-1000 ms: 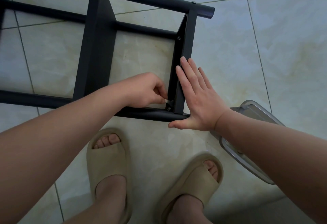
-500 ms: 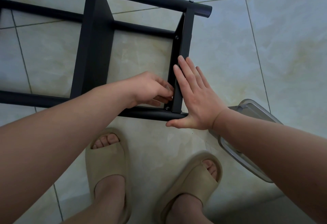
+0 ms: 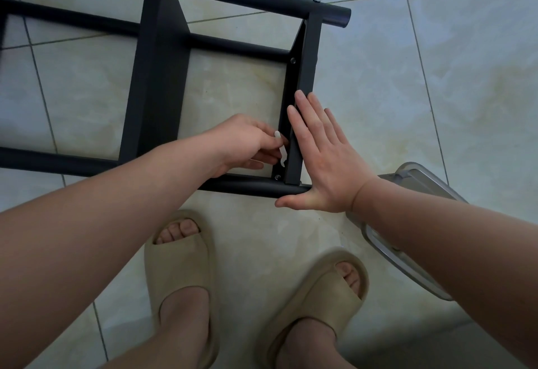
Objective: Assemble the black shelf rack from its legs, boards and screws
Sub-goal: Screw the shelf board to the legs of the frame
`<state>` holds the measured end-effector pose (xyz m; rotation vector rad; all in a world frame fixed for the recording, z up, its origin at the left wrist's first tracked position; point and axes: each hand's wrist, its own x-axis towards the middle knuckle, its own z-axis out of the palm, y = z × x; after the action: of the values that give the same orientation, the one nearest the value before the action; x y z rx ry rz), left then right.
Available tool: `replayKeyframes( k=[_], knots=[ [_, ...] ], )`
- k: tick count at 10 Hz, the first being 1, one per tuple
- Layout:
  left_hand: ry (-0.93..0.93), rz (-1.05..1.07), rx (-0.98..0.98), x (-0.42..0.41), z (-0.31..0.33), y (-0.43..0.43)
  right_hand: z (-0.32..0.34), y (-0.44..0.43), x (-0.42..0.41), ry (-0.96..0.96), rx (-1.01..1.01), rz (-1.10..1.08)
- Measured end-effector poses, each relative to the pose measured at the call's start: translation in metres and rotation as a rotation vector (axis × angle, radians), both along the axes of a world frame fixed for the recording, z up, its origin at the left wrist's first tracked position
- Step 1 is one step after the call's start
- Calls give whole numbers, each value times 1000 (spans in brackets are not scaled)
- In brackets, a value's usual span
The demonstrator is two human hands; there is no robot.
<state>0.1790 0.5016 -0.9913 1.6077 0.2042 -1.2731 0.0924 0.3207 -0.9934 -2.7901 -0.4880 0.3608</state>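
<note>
I have the black shelf rack (image 3: 157,77) in view, lying on its side on the tiled floor (image 3: 407,92), with its long legs running off to the left of the left hand (image 3: 247,141). That hand is curled, and its fingertips pinch a small white tool (image 3: 280,147). I take it for a little wrench, though it is too small to be sure. The tool's lower end sits just above a screw (image 3: 277,176) in the corner where the end board (image 3: 305,71) meets the near leg (image 3: 58,162). Below and between the two hands stand two feet in beige slippers (image 3: 180,266). Just right of the tool, the right hand (image 3: 323,159) lies flat, fingers straight and pressed along the outer face of the end board, gripping nothing. Its thumb stretches out beneath the tip of the near leg. A second screw (image 3: 293,60) shows on the board beyond those fingertips. Right of the right wrist, partly under the forearm, a clear plastic container (image 3: 422,182) rests on the floor.
</note>
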Motion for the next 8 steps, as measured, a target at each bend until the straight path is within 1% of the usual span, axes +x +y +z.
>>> replayKeyframes(
  k=[2, 6, 8],
  knots=[
    [8, -14, -18, -1, 1, -4, -2, 0, 0, -4, 8, 1],
    [-12, -72, 8, 1, 1, 1, -3, 1, 1, -16, 17, -2],
    [25, -23, 5, 1, 4, -1, -3, 2, 2, -12, 15, -1]
  ],
)
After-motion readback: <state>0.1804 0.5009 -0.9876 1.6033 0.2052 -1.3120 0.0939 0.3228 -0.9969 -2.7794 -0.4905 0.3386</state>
